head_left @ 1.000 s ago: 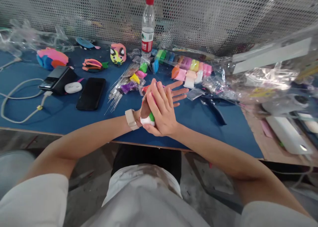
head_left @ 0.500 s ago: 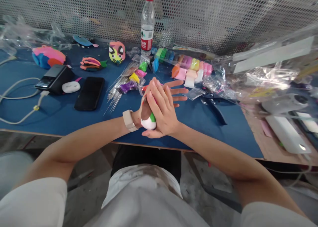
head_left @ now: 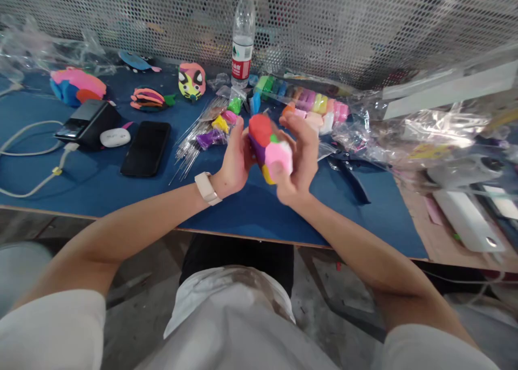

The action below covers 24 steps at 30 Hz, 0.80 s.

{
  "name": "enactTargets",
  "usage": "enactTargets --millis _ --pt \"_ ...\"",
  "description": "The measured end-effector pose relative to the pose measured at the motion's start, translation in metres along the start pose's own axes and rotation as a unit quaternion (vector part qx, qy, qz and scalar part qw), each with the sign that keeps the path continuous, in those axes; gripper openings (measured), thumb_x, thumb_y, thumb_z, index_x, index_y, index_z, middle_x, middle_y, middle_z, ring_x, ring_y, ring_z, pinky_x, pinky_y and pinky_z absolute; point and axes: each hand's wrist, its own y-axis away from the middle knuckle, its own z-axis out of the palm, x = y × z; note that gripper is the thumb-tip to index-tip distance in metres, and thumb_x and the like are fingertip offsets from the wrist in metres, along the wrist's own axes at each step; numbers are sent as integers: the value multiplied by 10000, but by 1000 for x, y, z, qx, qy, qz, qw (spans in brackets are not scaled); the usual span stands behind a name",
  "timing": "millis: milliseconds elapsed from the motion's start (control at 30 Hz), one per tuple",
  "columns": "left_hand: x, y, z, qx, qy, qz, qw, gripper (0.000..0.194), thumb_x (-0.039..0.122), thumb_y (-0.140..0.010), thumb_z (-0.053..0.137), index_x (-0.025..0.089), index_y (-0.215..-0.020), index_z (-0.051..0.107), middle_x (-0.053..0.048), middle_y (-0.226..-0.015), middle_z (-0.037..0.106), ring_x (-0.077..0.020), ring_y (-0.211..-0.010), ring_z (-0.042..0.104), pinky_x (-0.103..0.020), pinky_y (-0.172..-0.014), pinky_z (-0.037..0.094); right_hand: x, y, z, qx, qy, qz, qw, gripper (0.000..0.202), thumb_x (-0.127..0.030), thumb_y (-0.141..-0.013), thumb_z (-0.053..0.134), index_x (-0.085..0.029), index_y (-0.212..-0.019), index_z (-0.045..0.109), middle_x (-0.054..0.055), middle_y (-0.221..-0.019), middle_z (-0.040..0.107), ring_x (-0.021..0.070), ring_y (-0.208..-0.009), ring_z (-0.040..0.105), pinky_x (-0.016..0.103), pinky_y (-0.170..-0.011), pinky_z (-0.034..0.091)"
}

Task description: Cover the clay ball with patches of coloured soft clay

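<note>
We are facing a grey perforated panel (head_left: 162, 14), which is standing like a wall behind the tabletop (head_left: 251, 216), its small round holes running in close rows. Muted patches of colour are showing dimly through it. A pale streak of light is catching the panel toward the upper right, while the rest is sitting in soft, greyish light. The tabletop is wearing a deep blue surface, with a thin brown edge running along the near side; at the right, a light brown surface (head_left: 410, 208) is adjoining the blue. Below, we are seeing a grey, mottled floor (head_left: 137, 310), with a dark slanting bar (head_left: 356, 319) crossing it. A pale rounded shape (head_left: 22, 273), possibly a seat, is peeking in at lower left.
</note>
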Motion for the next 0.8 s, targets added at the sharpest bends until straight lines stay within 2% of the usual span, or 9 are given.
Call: enactTargets --millis 33,67,100,133,200,333,400,633,800 --pt "-2 -5 -2 28 -6 16 999 785 983 -1086 409 246 -1019 672 -101 -960 732 -303 -1027 792 -441 -788 663 4 -5 -5 62 -40 -9 997 638 -772 -1081 665 -438 -1622 623 64 -1703 633 387 -1632 602 573 -1373 520" --pt "-5 -8 -6 64 -31 38 997 755 970 -1082 477 245 -956 647 -79 -909 691 -270 -951 760 -410 -752 631 10 -11 -9 81 -59 0 995 459 -705 -1120 677 -417 -1474 722 56 -1489 744 341 -1435 719 538 -1294 572" --pt "-6 -11 -11 76 -71 59 993 743 959 -1068 556 239 -899 624 -68 -890 662 -250 -921 726 -395 -753 609 17 -16 -12 114 -76 20 990 354 -709 -1125 684 -385 -1220 788 38 -1137 781 300 -1134 770 501 -1129 635" --pt "-7 -14 -17 74 -116 79 987 747 956 -1052 609 234 -857 610 -62 -874 636 -240 -904 692 -387 -757 589 25 -21 -14 101 -87 55 990 424 -761 -1105 691 -352 -1028 768 25 -933 716 285 -967 731 486 -1020 644" --pt "-5 -18 -28 69 -196 118 971 791 987 -1019 632 232 -791 562 -46 -811 548 -230 -871 637 -377 -741 554 41 -28 -17 73 -104 111 986 597 -891 -1032 698 -320 -859 700 14 -791 605 276 -845 653 472 -904 620" --pt "1 -21 -37 77 -259 152 951 880 1014 -1023 566 247 -652 344 -7 -680 306 -177 -671 425 -370 -629 446 63 -29 -15 46 -146 138 979 649 -947 -986 708 -319 -827 707 2 -785 630 249 -766 610 440 -783 583" --pt "2 -20 -37 80 -268 157 947 891 1000 -1037 563 255 -626 297 1 -651 256 -167 -623 348 -375 -595 410 70 -25 -12 43 -153 150 976 645 -958 -962 730 -325 -839 709 -9 -781 638 239 -744 607 430 -748 577" --pt "-2 -20 -40 50 -234 125 963 828 932 -1055 629 258 -624 419 11 -632 275 -160 -580 407 -355 -549 413 83 -24 -10 30 -192 173 965 614 -964 -933 759 -352 -969 783 -18 -885 765 243 -828 719 431 -794 660" --pt "-6 -28 -43 50 -219 142 964 886 968 -1056 578 247 -657 252 24 -649 246 -126 -594 241 -337 -546 218 76 -26 -12 31 -179 184 966 607 -925 -981 736 -325 -891 756 1 -840 748 263 -879 754 417 -780 665"
